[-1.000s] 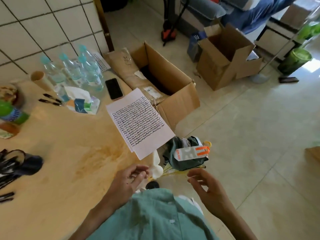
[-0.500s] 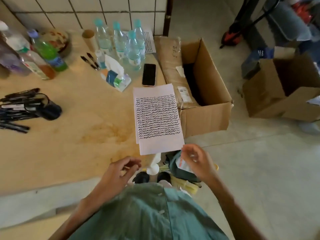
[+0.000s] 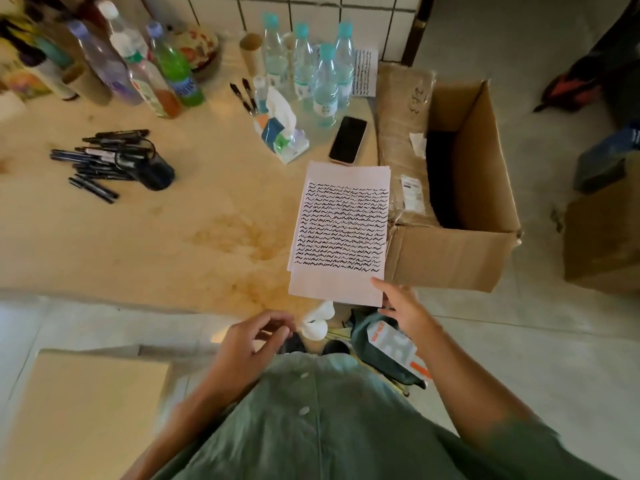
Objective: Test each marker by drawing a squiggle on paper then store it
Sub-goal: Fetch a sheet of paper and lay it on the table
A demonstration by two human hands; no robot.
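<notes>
Markers (image 3: 100,161) lay in a loose black heap on the table (image 3: 145,237), far to your left, spilling out of a tipped dark cup (image 3: 157,173); two more (image 3: 244,95) sat by the water bottles (image 3: 311,71) at the back. Neither hand held one. Your right hand (image 3: 403,304) was at the near right corner of the paper (image 3: 341,233), thumb on the top face and the other digits below the edge, so it looked like a light pinch, though I could not tell how firm. Your left hand (image 3: 249,341) hung loosely curled over the table's near edge, holding nothing that I could see.

The sheet was almost full: squiggles ran down to a blank strip at the bottom. It also overhung the table edge beside the box (image 3: 460,216), with more sheets under it.

My judgement was that the step in hand was readying the paper. To do it well, you needed to pull the stack fully onto the table so that the pen had support beneath it. With only that strip left, swapping in a clean sheet from underneath would have been wise. Sliding flat was safer than lifting, since the phone (image 3: 348,140) touched the far edge. Then the left hand was best placed to fetch a marker from the heap.
</notes>
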